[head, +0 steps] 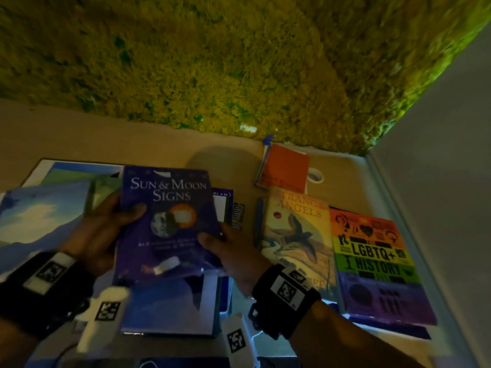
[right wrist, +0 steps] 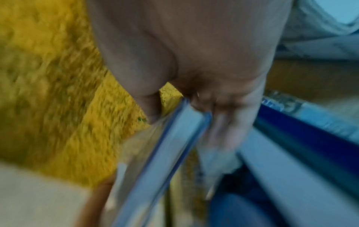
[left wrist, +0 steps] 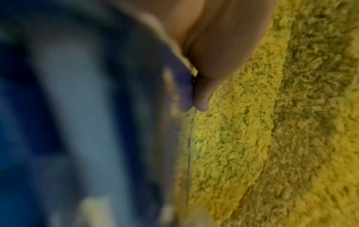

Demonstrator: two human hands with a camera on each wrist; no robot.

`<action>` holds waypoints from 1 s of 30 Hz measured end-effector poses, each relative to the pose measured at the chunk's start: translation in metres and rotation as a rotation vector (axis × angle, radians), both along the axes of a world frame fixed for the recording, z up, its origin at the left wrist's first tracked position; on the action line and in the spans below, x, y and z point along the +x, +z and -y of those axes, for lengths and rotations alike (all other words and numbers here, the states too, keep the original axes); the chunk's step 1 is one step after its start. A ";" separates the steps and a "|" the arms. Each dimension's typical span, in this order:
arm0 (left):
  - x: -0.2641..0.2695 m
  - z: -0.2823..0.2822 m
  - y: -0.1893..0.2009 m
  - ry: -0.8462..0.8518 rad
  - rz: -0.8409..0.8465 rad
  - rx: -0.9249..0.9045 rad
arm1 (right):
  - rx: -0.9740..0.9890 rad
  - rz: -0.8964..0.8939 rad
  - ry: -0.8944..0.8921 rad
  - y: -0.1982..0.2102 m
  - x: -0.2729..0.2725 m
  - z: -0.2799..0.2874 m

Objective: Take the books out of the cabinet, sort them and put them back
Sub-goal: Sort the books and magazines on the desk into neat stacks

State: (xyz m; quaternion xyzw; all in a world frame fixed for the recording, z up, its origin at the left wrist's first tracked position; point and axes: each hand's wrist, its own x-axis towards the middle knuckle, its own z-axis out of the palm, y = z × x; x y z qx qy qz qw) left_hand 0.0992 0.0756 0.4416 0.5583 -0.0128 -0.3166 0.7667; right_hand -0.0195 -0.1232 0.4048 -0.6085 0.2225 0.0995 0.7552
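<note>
Both hands hold a purple book titled Sun & Moon Signs (head: 170, 224) above the other books. My left hand (head: 106, 227) grips its left edge with the thumb on the cover. My right hand (head: 225, 248) grips its right edge, thumb on top. The right wrist view shows that book's page edge (right wrist: 170, 145) between thumb and fingers. In the left wrist view the book (left wrist: 97, 107) is a blur beside my thumb (left wrist: 202, 98). Under it lie large blue and white books (head: 170, 306). To the right lie the Strange Angels book (head: 300, 235) and the rainbow LGBTQ+ History book (head: 377, 264).
An orange book (head: 284, 166) and a white tape roll (head: 315, 176) lie farther back on the tan surface (head: 93, 136). A yellow-green shaggy rug (head: 212, 62) fills the far area. A pale wall or panel (head: 438, 155) rises on the right.
</note>
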 end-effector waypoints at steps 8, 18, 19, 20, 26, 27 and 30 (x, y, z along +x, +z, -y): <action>0.075 0.055 0.016 -0.154 0.123 0.199 | 0.236 -0.027 -0.328 0.037 0.098 0.048; 0.149 0.088 -0.047 -0.450 0.582 0.998 | -0.610 -0.214 0.006 0.005 0.188 0.092; 0.150 0.087 -0.054 -0.459 0.624 1.050 | -0.604 -0.218 0.032 -0.001 0.187 0.091; 0.151 0.085 -0.058 -0.473 0.671 1.104 | -0.589 -0.209 0.047 -0.008 0.186 0.091; 0.145 0.074 -0.064 -0.506 0.689 1.164 | -0.682 -0.111 0.120 -0.034 0.169 0.085; 0.143 0.074 -0.065 -0.495 0.684 1.158 | -0.712 -0.133 0.125 -0.041 0.169 0.084; 0.131 0.074 -0.060 -0.415 0.771 1.248 | -0.834 -0.147 0.237 -0.008 0.153 0.070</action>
